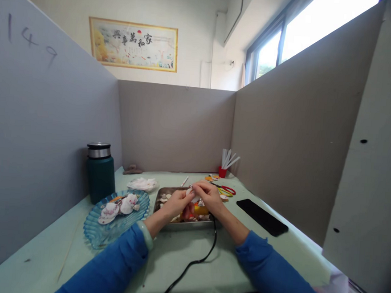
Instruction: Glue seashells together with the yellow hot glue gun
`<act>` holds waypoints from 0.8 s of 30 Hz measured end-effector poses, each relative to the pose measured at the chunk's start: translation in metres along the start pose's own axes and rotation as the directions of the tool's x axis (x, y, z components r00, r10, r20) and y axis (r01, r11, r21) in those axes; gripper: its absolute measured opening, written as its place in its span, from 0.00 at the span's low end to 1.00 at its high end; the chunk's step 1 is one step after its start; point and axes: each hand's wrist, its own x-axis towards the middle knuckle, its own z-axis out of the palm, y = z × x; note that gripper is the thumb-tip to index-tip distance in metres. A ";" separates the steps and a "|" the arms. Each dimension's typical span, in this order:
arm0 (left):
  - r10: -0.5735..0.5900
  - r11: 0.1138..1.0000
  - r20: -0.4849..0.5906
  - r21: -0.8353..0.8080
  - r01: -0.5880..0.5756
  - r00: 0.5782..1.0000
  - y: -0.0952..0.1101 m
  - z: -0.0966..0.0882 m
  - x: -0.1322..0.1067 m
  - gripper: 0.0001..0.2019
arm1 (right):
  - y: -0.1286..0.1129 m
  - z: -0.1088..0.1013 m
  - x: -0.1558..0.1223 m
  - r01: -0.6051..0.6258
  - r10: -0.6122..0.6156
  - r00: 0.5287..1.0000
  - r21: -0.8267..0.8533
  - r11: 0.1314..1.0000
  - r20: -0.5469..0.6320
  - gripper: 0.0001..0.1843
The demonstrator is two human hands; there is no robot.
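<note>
My left hand [179,202] is closed on a small white shell [197,197], pinching it between thumb and fingers. From the other side my right hand [209,195] closes on the same piece, so its outline is partly covered. Both hands are above a metal tray [179,226] that contains shells [162,199] and a yellow-and-orange tool [201,210], which looks like a glue gun. A black cable [204,257] runs from the tray's right side toward the front edge of the table.
On the left stand a blue glass plate [93,222] with shell pieces and a green bottle [100,175]. White material [142,184] lies behind the plate. To the right are scissors [228,191], a black phone [262,217] and a red cup [222,172] of white sticks. Grey partitions [175,127] surround the table.
</note>
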 end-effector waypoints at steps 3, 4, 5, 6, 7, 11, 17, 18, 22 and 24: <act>0.006 1.000 -0.008 0.011 -0.006 1.000 -0.003 -0.001 0.002 0.30 | 0.000 0.000 -0.001 0.020 -0.020 0.999 0.002 1.000 -0.027 0.17; 0.005 1.000 -0.009 0.008 -0.005 1.000 -0.003 -0.001 0.002 0.30 | 0.001 0.000 -0.001 0.023 -0.023 0.999 0.000 1.000 -0.035 0.17; 0.002 1.000 -0.010 0.003 -0.002 1.000 -0.003 0.000 0.002 0.29 | 0.002 0.001 -0.001 0.023 -0.023 0.999 -0.001 1.000 -0.038 0.18; 0.000 1.000 -0.012 -0.004 0.000 1.000 -0.003 0.000 0.002 0.29 | 0.003 0.001 -0.001 0.021 -0.021 0.999 -0.004 1.000 -0.035 0.18; -0.001 1.000 -0.017 -0.011 0.001 1.000 -0.003 0.000 0.002 0.29 | 0.005 0.001 -0.001 0.016 -0.016 1.000 -0.007 1.000 -0.027 0.18; -0.016 0.999 -0.022 -0.040 0.015 1.000 -0.001 0.001 0.001 0.27 | 0.007 0.001 0.000 -0.007 0.008 1.000 -0.023 1.000 0.025 0.21; -0.026 0.993 -0.065 -0.119 0.018 0.998 -0.001 0.000 0.001 0.26 | 0.008 -0.001 -0.001 -0.131 0.131 0.991 0.041 0.991 0.000 0.19; -0.026 0.992 -0.077 -0.126 0.016 0.997 -0.001 -0.001 0.001 0.26 | 0.009 -0.001 -0.001 -0.146 0.146 0.989 0.048 0.988 -0.005 0.17; -0.030 0.990 -0.091 -0.138 0.017 0.995 0.000 -0.001 0.000 0.27 | 0.015 0.000 -0.002 -0.157 0.158 0.987 0.032 0.987 -0.017 0.17; -0.030 0.991 -0.076 -0.135 0.020 0.997 0.001 -0.001 0.000 0.27 | 0.016 0.000 -0.002 -0.163 0.164 0.986 0.036 0.986 -0.017 0.17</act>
